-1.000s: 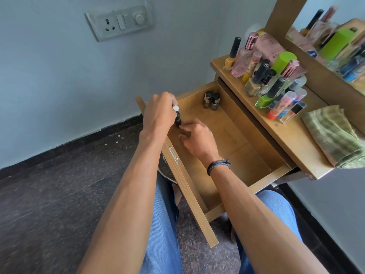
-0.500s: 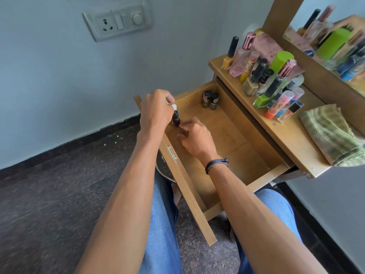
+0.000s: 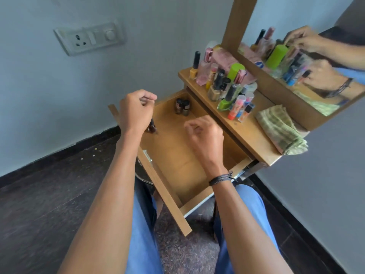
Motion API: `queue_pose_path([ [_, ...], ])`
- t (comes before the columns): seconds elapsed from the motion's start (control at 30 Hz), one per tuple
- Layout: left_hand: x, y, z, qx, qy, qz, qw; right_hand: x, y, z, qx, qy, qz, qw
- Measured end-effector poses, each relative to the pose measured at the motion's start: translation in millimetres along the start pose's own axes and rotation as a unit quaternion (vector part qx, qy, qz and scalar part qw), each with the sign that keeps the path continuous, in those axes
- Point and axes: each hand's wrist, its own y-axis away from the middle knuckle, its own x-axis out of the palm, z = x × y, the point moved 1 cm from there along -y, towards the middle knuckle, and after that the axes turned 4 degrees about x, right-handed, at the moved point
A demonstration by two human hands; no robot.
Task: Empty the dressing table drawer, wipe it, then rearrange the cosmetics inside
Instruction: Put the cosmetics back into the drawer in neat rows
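Bottle (image 3: 151, 127) now stood free in the drawer (image 3: 177, 161) corner. Both hands had lifted away, empty: left hand (image 3: 136, 111) curled tight, right hand (image 3: 205, 135) loosely curled.

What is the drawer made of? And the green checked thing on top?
The drawer looks like wood or wood-look board, smooth and matte, with faint grain lines. The green checked cloth looks like soft woven fabric: it lies folded and rumpled.
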Motion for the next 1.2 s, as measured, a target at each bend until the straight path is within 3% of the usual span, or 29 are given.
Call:
queue_pose_path([
  [0.2, 40, 35, -81, 0.080, 0.149, 0.070, 0.983, -74, -9, -14, 0.030, -0.051, -0.243, 0.968],
  [0.33, 74, 54, -92, 0.096, 0.164, 0.106, 0.976, -103, -11, -32, 0.065, -0.102, -0.322, 0.939],
  [0.63, 109, 74, -93, 0.098, 0.162, 0.134, 0.973, -99, -24, -50, 0.114, -0.099, -0.163, 0.975],
  [1.2, 117, 77, -98, 0.155, 0.167, 0.141, 0.963, -96, -27, -49, 0.101, -0.065, -0.153, 0.981],
])
